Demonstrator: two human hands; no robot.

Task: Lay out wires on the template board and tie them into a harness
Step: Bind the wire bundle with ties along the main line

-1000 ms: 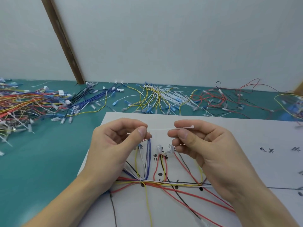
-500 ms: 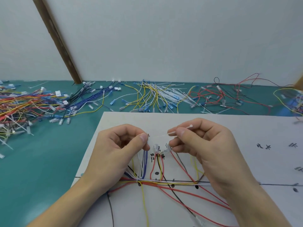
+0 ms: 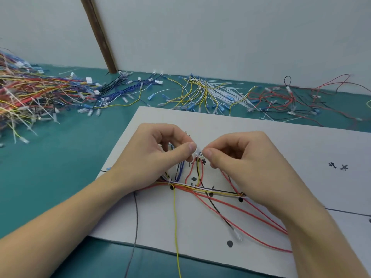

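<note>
Both hands are in tight over the template board (image 3: pixel 281 141) on the teal counter (image 3: pixel 60 167). The left hand (image 3: pixel 152 155) has its fingers curled, thumb pressed to forefinger, pinching at a small white connector (image 3: pixel 197 153) where red, yellow and black leads rise off the board. The right hand (image 3: pixel 239 157) mirrors it, thumb and forefinger nipped on the same spot from the other side. Whether a thin tie sits between the fingertips, I can't make out; it's too small and covered. Progress looks well underway: a bundle of wires (image 3: pixel 204 190) already runs along the drawn black line past the dots, and branches fan out, with a yellow wire (image 3: pixel 175 227) trailing off the near edge and red ones sweeping right. These branches look loose, so more tying appears to be left. Spare wires (image 3: pixel 40 93) lie heaped at far left, and white cable ties (image 3: pixel 218 91) along the back
</note>
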